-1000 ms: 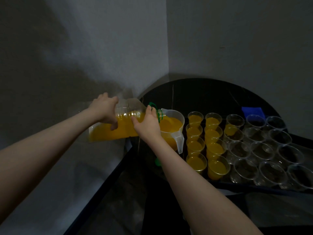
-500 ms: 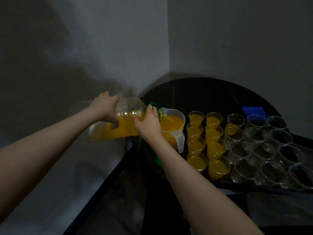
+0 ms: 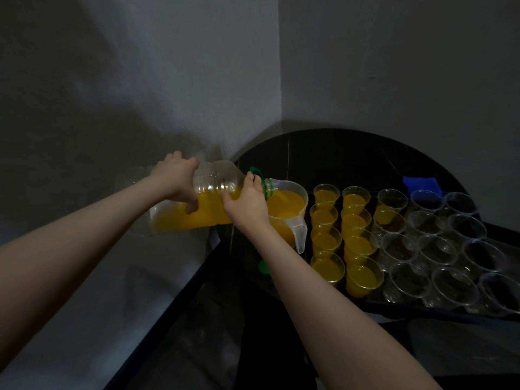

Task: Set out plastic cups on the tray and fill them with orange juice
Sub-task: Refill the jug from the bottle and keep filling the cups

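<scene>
We see a large clear juice bottle (image 3: 197, 205) held on its side over the left edge of the dark round worktop (image 3: 337, 153), about half full of orange juice. The left hand (image 3: 177, 178) grips the bottle's body from above, fingers (image 3: 191, 206) curled round its near side. The right hand (image 3: 247, 204) holds the bottle's shoulder near the neck, fingers curled over the plastic just beside the green neck ring (image 3: 257, 175). The mouth of the bottle rests over the rim of a translucent measuring jug (image 3: 292, 215), which stands on the worktop and is nearly full of juice, its handle toward us.

Just right of the jug lies a dark tray (image 3: 422, 309) carrying rows of clear plastic cups. The filled cups (image 3: 327, 267) take up the two columns nearest the jug, and one more cup (image 3: 387, 212) in the third column holds some juice. The empty cups (image 3: 450, 285) fill the rest of the tray toward the right edge.

A green cap (image 3: 263, 267) lies on the worktop near its front-left edge, partly hidden behind the right forearm. A blue cloth (image 3: 420, 183) sits beyond the tray's far right corner
</scene>
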